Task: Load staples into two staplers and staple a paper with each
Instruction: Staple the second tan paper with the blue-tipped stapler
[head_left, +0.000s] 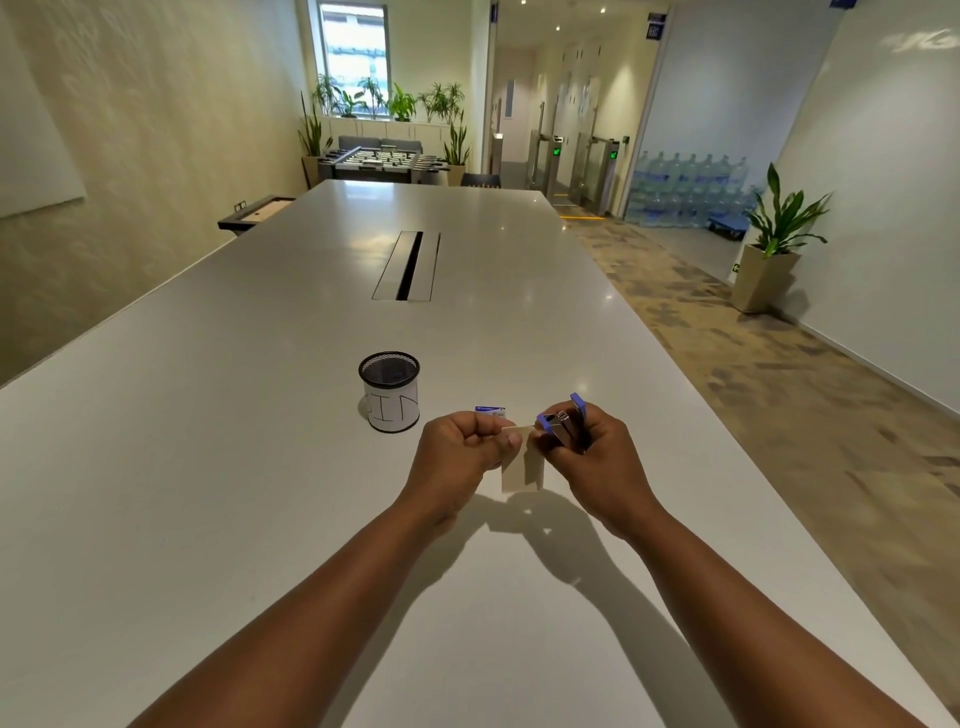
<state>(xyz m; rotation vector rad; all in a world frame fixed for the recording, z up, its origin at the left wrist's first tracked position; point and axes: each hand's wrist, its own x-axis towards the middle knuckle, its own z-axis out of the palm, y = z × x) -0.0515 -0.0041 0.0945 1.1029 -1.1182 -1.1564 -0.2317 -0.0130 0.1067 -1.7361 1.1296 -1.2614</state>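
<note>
A single wide-angle view looked out from the person's head, facing forward and tilted down along the length of the white table (260, 467); both forearms entered from the bottom edge, and the hands, the left hand (460, 452) and the right hand (597, 452), met close below the lens near the frame's centre; the table's far end, a foosball table (382, 162) and a window (354, 54) lay well beyond; straight edges bowed toward the margins.

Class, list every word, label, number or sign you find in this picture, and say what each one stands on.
"BIN", handwritten, first letter partly hidden: white label on the mesh cup.
Small blue-and-white box behind the left hand: print too small to read.
Blue wall sign: blurred, unreadable.
Green gate lights: symbols unreadable.
</note>
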